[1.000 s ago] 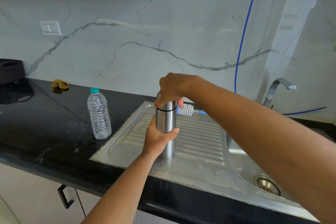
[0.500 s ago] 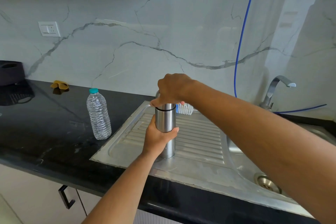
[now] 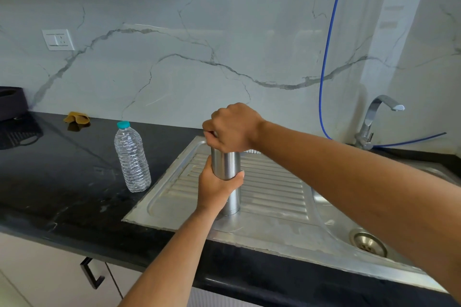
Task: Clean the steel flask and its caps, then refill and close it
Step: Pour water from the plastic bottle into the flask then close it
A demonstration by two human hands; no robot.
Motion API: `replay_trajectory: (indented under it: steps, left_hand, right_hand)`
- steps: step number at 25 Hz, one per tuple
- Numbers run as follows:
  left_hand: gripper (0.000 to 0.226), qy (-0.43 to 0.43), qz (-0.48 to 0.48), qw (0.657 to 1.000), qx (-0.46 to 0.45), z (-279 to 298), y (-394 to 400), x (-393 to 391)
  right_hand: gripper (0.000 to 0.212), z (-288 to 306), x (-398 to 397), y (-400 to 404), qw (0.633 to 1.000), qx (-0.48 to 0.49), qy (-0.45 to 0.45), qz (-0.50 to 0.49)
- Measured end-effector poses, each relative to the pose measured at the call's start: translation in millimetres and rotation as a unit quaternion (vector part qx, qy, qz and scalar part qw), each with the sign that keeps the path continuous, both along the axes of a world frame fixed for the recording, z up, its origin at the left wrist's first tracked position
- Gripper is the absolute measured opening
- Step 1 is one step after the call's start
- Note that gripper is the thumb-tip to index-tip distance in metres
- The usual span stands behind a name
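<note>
A tall steel flask (image 3: 226,166) stands upright on the ribbed steel drainboard (image 3: 272,189). My left hand (image 3: 214,188) is wrapped around the flask's middle from the left. My right hand (image 3: 230,128) is closed over the flask's top, covering the outer cap, so the cap itself is hidden. Behind the right hand, only a sliver of white bristles of a bottle brush (image 3: 253,151) shows on the drainboard.
A clear plastic water bottle (image 3: 132,157) with a teal cap stands on the black counter (image 3: 62,182) left of the drainboard. The sink basin with its drain (image 3: 368,244) lies to the right, below a tap (image 3: 374,119) and a blue hose (image 3: 326,57). A yellow cloth (image 3: 76,118) lies far left.
My right hand has sunk lower over the flask's top and turned; the black seam under the cap no longer shows. The brush is now almost hidden behind the hand.
</note>
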State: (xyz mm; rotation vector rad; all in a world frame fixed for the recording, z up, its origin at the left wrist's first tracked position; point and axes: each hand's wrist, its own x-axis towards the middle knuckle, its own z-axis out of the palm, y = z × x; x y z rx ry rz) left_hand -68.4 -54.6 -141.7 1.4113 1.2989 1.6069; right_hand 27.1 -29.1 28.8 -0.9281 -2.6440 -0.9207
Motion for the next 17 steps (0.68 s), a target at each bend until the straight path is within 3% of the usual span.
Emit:
replay_trajectory:
  steps: [6, 12, 17]
  left_hand:
    - [0.054, -0.003, 0.063, 0.998, 0.013, 3.5, -5.2, 11.1]
    - [0.058, 0.019, 0.074, 0.997, 0.021, 7.2, -12.8, 12.3]
    - [0.064, 0.036, 0.024, 0.999, -0.022, 15.1, -19.1, 0.9]
  right_hand:
    - [0.041, -2.1, -14.9, -18.5, 0.993, 0.000, 0.036, -0.117]
    - [0.038, -1.9, -19.0, -21.2, 0.989, -0.008, 0.038, -0.142]
    - [0.047, 0.4, -8.4, -18.1, 0.971, -0.138, 0.141, -0.136]
